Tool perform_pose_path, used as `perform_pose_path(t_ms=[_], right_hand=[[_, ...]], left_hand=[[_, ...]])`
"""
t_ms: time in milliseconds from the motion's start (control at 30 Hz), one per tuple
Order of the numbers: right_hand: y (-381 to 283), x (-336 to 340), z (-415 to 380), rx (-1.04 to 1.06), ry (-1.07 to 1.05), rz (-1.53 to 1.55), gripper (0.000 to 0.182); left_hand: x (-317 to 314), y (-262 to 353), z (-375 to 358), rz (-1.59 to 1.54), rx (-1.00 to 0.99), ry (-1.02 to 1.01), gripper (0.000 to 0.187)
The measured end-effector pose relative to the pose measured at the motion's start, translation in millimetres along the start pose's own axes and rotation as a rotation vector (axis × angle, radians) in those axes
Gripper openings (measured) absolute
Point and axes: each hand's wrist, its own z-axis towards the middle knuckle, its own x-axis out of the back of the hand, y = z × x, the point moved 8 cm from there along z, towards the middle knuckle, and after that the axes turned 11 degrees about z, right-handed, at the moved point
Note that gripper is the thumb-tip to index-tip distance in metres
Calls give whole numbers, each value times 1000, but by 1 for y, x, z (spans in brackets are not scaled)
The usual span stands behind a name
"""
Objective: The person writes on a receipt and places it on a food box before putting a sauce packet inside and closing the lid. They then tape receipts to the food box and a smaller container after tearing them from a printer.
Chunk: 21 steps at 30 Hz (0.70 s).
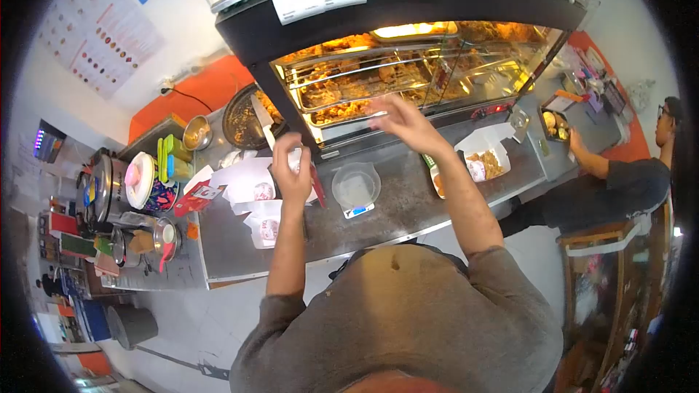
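Observation:
My left hand (291, 175) is raised over the counter with curved fingers. Thumb and fingertips look apart, in front of a white and red box that it partly hides. My right hand (402, 125) reaches to the front of the heated display case (429, 80), its fingers spread and nothing visible in them. Trays of fried food (364, 87) sit behind the case's glass. Between my arms, a clear round bowl (356, 186) stands on a small scale (359, 211). Right of my right forearm is an open white box (495, 147) with food inside.
Open white boxes (251, 180) lie left of my left hand. Farther left are a metal bowl (197, 133), green containers (173, 160) and a patterned pot (153, 193). A large dark pan (244, 127) stands beside the case. At the right, a person (604, 193) reaches toward a food tray (555, 125).

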Motion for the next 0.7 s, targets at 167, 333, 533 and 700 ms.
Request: perform_pose_path(t_ms=[167,333,533,700], right_hand=[[134,163,-195,-846,58,-1074,42],[182,196,-350,-1258,460,-475,62],[216,204,-330,-889,1054,-237,56],[226,197,-318,-656,1153,-263,36]], left_hand=[[38,-89,-109,15,453,-137,20],[21,-86,-136,21,525,-253,16],[-129,20,-152,-285,303,-906,26],[-270,20,-226,-415,458,-1183,41]])
